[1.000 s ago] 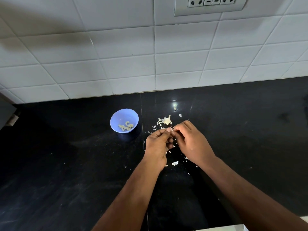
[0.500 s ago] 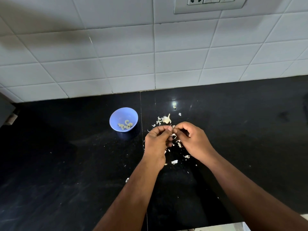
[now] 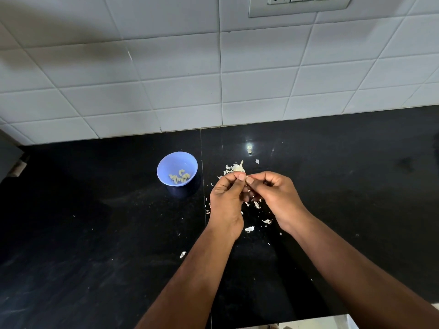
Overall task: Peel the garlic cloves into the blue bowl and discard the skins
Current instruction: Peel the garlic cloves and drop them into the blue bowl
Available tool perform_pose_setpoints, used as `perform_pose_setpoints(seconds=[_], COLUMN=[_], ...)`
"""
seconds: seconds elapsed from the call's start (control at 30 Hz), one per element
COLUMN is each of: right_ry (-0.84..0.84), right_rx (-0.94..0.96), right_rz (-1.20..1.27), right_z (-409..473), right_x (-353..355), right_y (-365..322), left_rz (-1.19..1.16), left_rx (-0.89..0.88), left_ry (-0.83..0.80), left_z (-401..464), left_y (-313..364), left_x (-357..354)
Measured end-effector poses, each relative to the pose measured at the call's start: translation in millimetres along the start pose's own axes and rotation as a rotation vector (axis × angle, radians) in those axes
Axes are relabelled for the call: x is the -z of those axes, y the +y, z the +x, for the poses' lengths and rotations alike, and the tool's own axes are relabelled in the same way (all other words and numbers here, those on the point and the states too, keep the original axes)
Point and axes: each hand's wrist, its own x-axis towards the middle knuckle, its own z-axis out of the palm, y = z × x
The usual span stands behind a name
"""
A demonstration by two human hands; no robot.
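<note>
A small blue bowl [image 3: 177,168] with several peeled garlic cloves [image 3: 179,178] stands on the black counter, left of my hands. My left hand [image 3: 226,197] and my right hand [image 3: 278,198] meet fingertip to fingertip above the counter, both with curled fingers pinching a garlic clove that is almost wholly hidden between them. Just behind the fingertips lies the rest of the garlic head [image 3: 237,167] with its stem up. White garlic skins [image 3: 249,228] are scattered on the counter under and around my hands.
The black counter [image 3: 95,233] runs to a white tiled wall [image 3: 166,91] at the back, with a socket plate [image 3: 299,3] high up. A seam [image 3: 202,150] splits the counter just right of the bowl. A small pale scrap [image 3: 249,150] lies near the wall.
Both hands stay together at the same spot, working the clove; the right hand's fingers have shifted slightly. More skin flakes show beneath them. The bowl has not moved.
</note>
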Motion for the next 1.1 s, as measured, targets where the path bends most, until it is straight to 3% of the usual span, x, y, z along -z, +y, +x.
perform_pose_setpoints(seconds=[0.3,0.4,0.53,0.63,0.73,0.9,1.1], right_ry=[0.072,0.119,0.107,0.082,0.068,0.073,-0.036], right_rx=[-0.301,-0.326,-0.212,-0.167,-0.131,-0.069,0.191], right_rz=[0.351,0.405,0.128,-0.011,0.01,0.004,-0.608], right_z=[2,9,9,9,13,15,21], right_x=[-9,-9,0,6,12,19,30], right_y=[6,3,4,3,2,3,6], left_rz=[0.218,0.247,0.193,0.346,0.498,0.43,0.329], left_rx=[-0.2,-0.185,-0.119,-0.101,-0.114,-0.083,-0.036], left_ry=[0.066,0.047,0.128,0.081,0.009,-0.007,-0.013], left_z=[-3,-9,-1,6,7,6,12], left_y=[-12,-19,-16,-14,-18,-20,-16], left_x=[-4,-6,-2,5,6,0,-5])
